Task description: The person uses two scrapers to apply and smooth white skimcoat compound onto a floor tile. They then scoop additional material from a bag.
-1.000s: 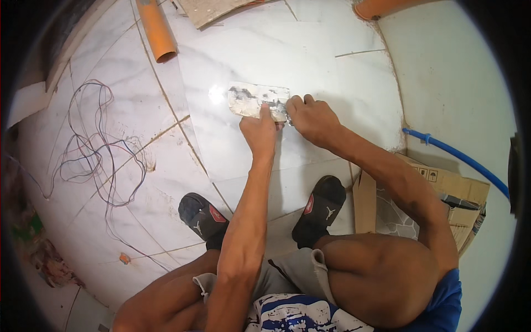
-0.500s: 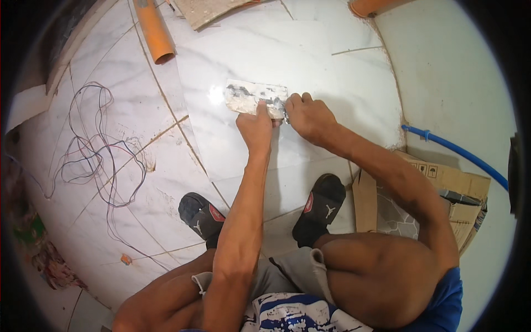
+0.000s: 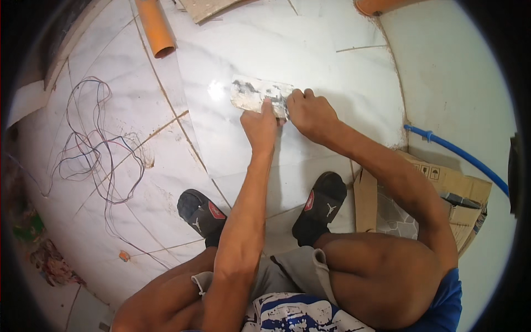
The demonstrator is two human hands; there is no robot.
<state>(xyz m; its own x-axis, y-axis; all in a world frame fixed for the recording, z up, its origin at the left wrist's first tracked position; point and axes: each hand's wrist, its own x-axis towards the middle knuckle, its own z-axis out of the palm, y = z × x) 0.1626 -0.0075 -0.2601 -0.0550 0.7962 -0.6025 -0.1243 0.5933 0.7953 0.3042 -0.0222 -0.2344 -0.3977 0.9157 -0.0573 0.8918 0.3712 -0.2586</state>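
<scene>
A flat, rectangular piece (image 3: 248, 98), off-white with dark grey patches, is held just in front of me, above the pale marbled floor tiles. My left hand (image 3: 259, 130) grips its near edge, the thumb lying across the top and the fingers mostly hidden beneath. Against the right end of the piece, my right hand (image 3: 313, 117) is closed with its knuckles up. Whatever it pinches there is concealed by its own fingers. Some dark, crumbly-looking material shows on the piece beside those fingers.
Tangled thin wires (image 3: 91, 145) spread over the tiles at left. An orange pipe (image 3: 156, 33) lies at the far left, near a brownish board (image 3: 213, 6). Flattened cardboard (image 3: 366, 205) is beside my right leg; a blue hose (image 3: 462, 150) runs along the right wall.
Both hands and the piece have shifted slightly to the right in the view. The grip of each hand looks the same.
</scene>
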